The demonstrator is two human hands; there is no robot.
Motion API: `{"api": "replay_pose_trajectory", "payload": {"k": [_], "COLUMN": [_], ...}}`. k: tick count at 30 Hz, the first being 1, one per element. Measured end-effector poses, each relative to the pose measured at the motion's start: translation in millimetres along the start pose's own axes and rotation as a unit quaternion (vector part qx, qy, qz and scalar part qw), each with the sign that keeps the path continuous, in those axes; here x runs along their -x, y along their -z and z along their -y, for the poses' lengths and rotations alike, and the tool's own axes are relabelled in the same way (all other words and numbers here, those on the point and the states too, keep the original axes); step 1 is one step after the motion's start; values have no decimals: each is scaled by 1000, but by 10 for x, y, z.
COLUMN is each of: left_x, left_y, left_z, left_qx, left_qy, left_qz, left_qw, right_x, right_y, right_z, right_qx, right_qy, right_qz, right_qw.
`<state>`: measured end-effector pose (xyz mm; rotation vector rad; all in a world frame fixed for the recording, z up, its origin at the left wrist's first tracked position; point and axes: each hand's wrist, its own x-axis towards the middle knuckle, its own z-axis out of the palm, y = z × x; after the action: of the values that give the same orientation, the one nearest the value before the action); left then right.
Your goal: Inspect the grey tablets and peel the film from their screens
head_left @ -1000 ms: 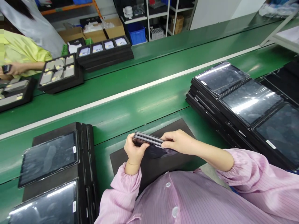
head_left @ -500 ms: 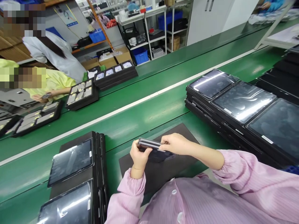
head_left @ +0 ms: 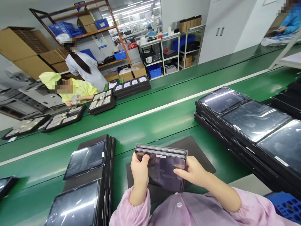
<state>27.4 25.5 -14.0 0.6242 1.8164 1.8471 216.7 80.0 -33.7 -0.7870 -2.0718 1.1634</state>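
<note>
Two glossy black tablets [head_left: 162, 171], stacked face to back, are held upright in front of my body, with a small white label near the top edge. My left hand [head_left: 139, 171] grips their left side, thumb lying on the near glass. On the right side my right hand [head_left: 194, 171] holds them, thumb across the front and fingers hidden behind. Beneath and behind them lies a dark grey mat [head_left: 199, 153] on the green bench.
To the left, tablets [head_left: 86, 160] lie on stacked black trays [head_left: 109, 175]. More tablets [head_left: 256, 119] fill a tray stack at right. A blue crate [head_left: 285, 204] stands at lower right. Across the green bench [head_left: 141, 125], a person in yellow [head_left: 80, 89] handles small parts beside trays.
The tablets have tilted up from edge-on, so the front glass faces me. My right hand has moved right to their far side. The whole view has shifted.
</note>
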Motion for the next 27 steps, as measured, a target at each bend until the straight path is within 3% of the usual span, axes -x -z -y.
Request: {"api": "replay_pose_trajectory", "payload": {"k": [3,5,14,21,27], "left_x": [117,177,310,341,369], "left_y": [19,36,121,220,290], "left_z": [-78,-129,-275,-250,-497], "left_qx": [70,85,91,43,-121], "left_qy": [38,48,24,-19,-23], "left_qz": [10,13,2,21,44], "left_qw": [997,995,996,999,991], "right_x": [30,38,73,106,12], "right_y": [104,150,142,131,135], "right_z": [252,347,405,369,357], "right_qx": [76,90,68,63,-99], "right_qy": [135,176,218,221,69], "right_qz": [-54,-73,-64,-102,-77], "right_qw": [986,978,971,968,990]}}
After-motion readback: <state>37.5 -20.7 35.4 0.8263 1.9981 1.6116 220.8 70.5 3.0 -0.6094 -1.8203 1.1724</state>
